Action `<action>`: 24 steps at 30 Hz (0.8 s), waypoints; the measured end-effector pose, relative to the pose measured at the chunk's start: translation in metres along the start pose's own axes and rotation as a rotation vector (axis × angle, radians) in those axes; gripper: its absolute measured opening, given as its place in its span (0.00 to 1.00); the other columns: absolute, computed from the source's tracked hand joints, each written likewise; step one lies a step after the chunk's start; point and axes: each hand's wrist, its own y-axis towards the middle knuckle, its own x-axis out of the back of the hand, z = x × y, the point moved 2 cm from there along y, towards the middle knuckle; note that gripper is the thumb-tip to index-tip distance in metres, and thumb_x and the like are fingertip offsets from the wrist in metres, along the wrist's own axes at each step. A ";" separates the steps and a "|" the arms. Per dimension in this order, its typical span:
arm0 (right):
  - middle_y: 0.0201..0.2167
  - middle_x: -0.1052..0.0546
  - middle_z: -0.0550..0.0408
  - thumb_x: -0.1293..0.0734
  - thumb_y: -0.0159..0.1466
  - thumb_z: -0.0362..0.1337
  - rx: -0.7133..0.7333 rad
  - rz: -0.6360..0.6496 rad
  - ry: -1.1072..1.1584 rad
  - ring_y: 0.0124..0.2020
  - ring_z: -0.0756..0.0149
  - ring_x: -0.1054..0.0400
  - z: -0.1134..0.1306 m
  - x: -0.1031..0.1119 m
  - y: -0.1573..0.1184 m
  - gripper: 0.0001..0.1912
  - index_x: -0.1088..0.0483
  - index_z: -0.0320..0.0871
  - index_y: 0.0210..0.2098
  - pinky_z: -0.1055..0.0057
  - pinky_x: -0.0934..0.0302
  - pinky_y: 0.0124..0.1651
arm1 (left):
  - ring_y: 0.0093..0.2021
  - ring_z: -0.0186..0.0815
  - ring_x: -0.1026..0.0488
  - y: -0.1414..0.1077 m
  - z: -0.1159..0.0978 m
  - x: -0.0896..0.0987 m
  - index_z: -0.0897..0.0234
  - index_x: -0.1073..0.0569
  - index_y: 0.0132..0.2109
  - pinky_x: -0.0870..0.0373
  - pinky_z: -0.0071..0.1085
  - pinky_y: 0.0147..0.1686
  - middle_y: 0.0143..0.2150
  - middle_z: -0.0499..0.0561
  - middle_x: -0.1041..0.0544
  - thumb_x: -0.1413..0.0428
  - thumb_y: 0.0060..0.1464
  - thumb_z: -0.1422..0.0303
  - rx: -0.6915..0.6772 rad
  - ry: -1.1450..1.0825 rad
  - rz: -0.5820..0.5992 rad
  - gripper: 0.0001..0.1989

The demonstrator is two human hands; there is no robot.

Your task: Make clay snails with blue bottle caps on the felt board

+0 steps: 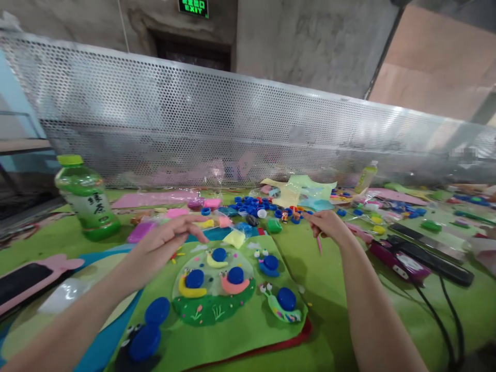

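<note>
My left hand point(172, 237) hovers over the upper left of a green sheet point(236, 341), fingers apart and holding nothing. Clay snails with blue bottle-cap shells decorate this sheet, among them a yellow snail point(189, 292), a pink snail point(242, 287) and a green snail point(281, 312). To the right of the sheet, my right hand point(327, 226) is closed, with a thin pink stick point(320, 246) pointing down from it. Just left of its fingertips stand a small figurine point(284, 216) and an orange piece point(296, 213). A black snail point(135, 349) with blue caps sits at the lower left.
Blue bottle caps point(251, 205) are heaped behind the sheet. A green tea bottle point(87, 199) stands at left, near a pink-cased phone point(27, 281). At right lie a purple box point(401, 262), a black power strip point(434, 261) and cables. A perforated metal panel point(232, 119) rises behind.
</note>
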 end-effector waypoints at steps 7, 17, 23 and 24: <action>0.19 0.28 0.59 0.35 0.55 0.38 0.380 -0.143 0.380 0.22 0.67 0.32 0.022 0.015 -0.026 0.03 0.29 0.53 0.27 0.72 0.40 0.22 | 0.40 0.34 0.31 0.002 -0.002 0.037 0.63 0.33 0.46 0.38 0.31 0.43 0.35 0.48 0.27 0.54 0.54 0.72 0.012 -0.167 -0.301 0.12; 0.19 0.30 0.61 0.37 0.57 0.43 0.362 -0.210 0.787 0.15 0.73 0.42 0.019 -0.016 0.003 0.07 0.30 0.51 0.33 0.75 0.45 0.20 | 0.41 0.31 0.34 -0.011 0.001 0.070 0.66 0.35 0.42 0.40 0.25 0.42 0.34 0.47 0.31 0.54 0.50 0.76 0.004 -0.201 -0.642 0.11; 0.19 0.30 0.60 0.33 0.50 0.43 0.212 -0.151 0.666 0.14 0.76 0.44 -0.002 -0.018 0.012 0.11 0.30 0.43 0.29 0.77 0.46 0.18 | 0.44 0.45 0.35 -0.009 0.008 0.073 0.65 0.32 0.42 0.42 0.40 0.46 0.40 0.51 0.31 0.53 0.53 0.61 0.296 0.358 -0.455 0.14; 0.19 0.29 0.58 0.31 0.48 0.41 0.168 -0.107 0.616 0.15 0.75 0.41 -0.005 -0.024 0.013 0.11 0.30 0.42 0.29 0.78 0.45 0.18 | 0.45 0.48 0.35 -0.009 0.014 0.077 0.65 0.33 0.43 0.43 0.43 0.47 0.41 0.53 0.31 0.56 0.54 0.57 0.326 0.506 -0.407 0.18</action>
